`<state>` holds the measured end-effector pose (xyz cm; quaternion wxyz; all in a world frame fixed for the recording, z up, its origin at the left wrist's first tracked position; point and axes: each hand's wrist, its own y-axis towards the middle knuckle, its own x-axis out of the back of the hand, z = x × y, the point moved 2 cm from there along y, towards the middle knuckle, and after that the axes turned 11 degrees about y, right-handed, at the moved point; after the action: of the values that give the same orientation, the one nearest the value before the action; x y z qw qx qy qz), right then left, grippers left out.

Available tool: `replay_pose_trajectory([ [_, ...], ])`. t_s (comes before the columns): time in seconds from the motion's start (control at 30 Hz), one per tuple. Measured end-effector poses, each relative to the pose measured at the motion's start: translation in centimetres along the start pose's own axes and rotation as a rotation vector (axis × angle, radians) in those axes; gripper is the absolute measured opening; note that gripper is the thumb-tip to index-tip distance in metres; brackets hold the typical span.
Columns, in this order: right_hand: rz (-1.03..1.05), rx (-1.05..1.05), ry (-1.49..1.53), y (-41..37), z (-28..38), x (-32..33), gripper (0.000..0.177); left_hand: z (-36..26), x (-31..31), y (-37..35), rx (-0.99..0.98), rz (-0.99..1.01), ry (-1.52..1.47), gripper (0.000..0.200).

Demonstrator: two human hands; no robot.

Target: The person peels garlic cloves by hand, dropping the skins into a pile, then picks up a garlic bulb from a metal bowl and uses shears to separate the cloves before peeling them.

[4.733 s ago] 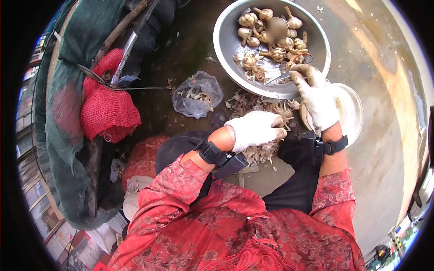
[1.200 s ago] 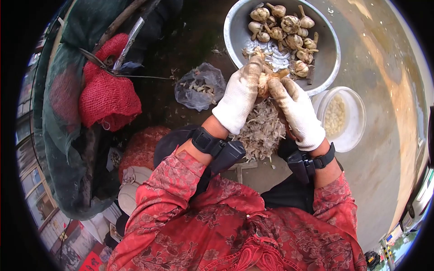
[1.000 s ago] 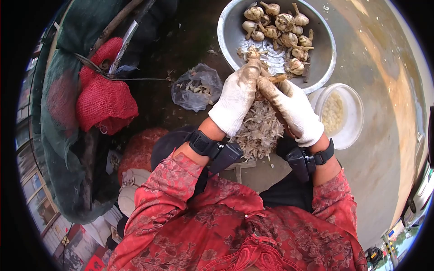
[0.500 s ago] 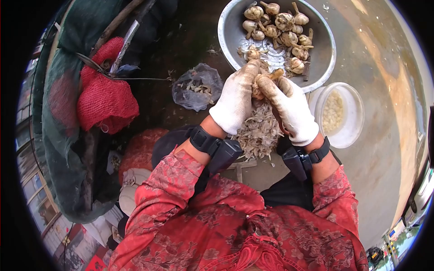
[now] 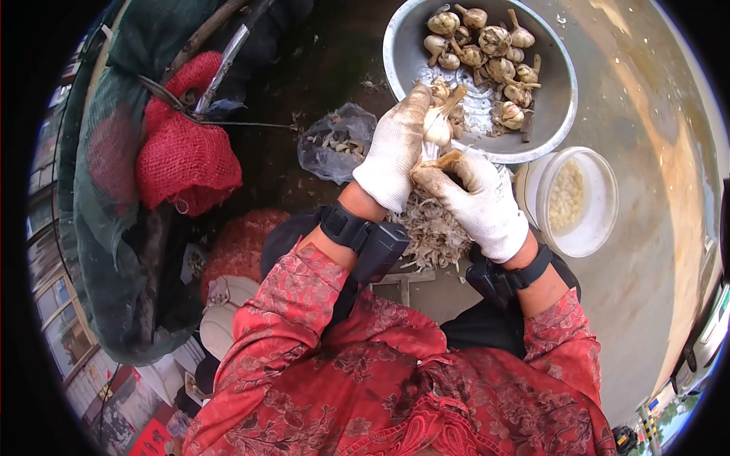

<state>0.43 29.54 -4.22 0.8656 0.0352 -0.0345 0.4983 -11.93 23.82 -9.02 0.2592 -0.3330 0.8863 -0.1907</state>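
A whitish garlic bulb (image 5: 437, 129) with its stalk pointing up is in the fingers of my left hand (image 5: 391, 156), which wears a soiled white glove. My right hand (image 5: 483, 201), gloved too, pinches a brown strip of garlic skin (image 5: 442, 160) just below the bulb. Beyond the hands, a metal basin (image 5: 564, 121) contains several unpeeled garlic bulbs (image 5: 494, 42) with dirty skins and stalks. Under my hands lies a heap of loose garlic skins (image 5: 437, 232), partly hidden by the gloves.
Right of my right hand stands a white plastic tub (image 5: 601, 220) with peeled cloves (image 5: 566, 196) inside. A clear plastic bag (image 5: 315, 163) with garlic pieces lies to the left. Farther left, a red mesh sack (image 5: 186, 163) hangs by green netting (image 5: 106, 251).
My hands have drawn slightly apart. The bulb now shows a cleaner, paler surface, and a brown strip of skin has come away in my right hand. The view has shifted slightly.
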Motion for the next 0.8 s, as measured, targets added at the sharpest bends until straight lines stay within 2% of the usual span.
replay_pose_trajectory([
  [0.07, 0.233, -0.055, -0.24, -0.4, -0.3, -0.1, 0.025, -1.1, -0.6, -0.7, 0.064, 0.026, -0.193, 0.027],
  [0.1, 0.257, -0.147, -0.257, -0.5, -0.1, 0.1, 0.025, -1.0, -0.4, -0.6, 0.064, 0.075, -0.163, 0.027],
  [0.2, 0.323, -0.172, -0.322, -0.8, -0.3, 0.0, 0.025, -1.8, 0.1, -0.2, 0.015, 0.059, -0.185, 0.029],
  [0.23, 0.328, -0.23, -0.336, -0.9, -0.3, 0.0, 0.027, -2.4, 0.6, -0.2, 0.016, 0.078, -0.103, 0.032],
  [0.27, 0.329, -0.224, -0.328, -0.8, -0.4, 0.2, 0.027, -2.9, 0.6, -0.4, 0.014, 0.071, -0.096, 0.032],
  [0.33, 0.2, -0.007, -0.401, -0.5, -0.2, 1.3, 0.03, -3.0, 0.4, -0.5, 0.071, -0.026, -0.13, 0.033],
  [0.37, 0.087, -0.396, -0.141, 0.1, -0.2, 1.9, 0.032, -2.7, 0.9, -0.5, 0.049, 0.087, -0.102, 0.029],
  [0.4, 0.026, -0.473, -0.015, 0.3, -0.7, 2.2, 0.034, -2.1, 0.9, -0.4, 0.052, 0.088, -0.106, 0.029],
  [0.47, -0.084, -0.437, 0.185, 0.5, -1.3, 2.5, 0.035, -1.7, 0.7, -0.3, 0.043, -0.024, -0.071, 0.028],
  [0.5, -0.122, -0.482, 0.406, 0.4, -1.3, 2.5, 0.028, -1.6, 0.6, -0.2, -0.008, -0.066, -0.058, 0.026],
  [0.6, -0.142, -0.393, 0.477, 0.4, -2.0, 2.1, 0.031, -1.4, 0.6, -0.5, -0.024, -0.015, 0.023, 0.024],
  [0.63, -0.092, -0.438, 0.447, 0.4, -2.1, 2.2, 0.034, -1.5, 0.2, -0.5, -0.001, 0.018, -0.093, 0.024],
  [0.73, -0.056, -0.527, 0.35, 0.3, -2.2, 2.3, 0.032, -1.7, -0.4, -1.2, -0.006, -0.034, -0.036, 0.024],
  [0.8, -0.074, -0.451, 0.364, 0.3, -2.4, 1.9, 0.034, -1.3, 0.3, -0.9, -0.013, 0.031, -0.018, 0.025],
])
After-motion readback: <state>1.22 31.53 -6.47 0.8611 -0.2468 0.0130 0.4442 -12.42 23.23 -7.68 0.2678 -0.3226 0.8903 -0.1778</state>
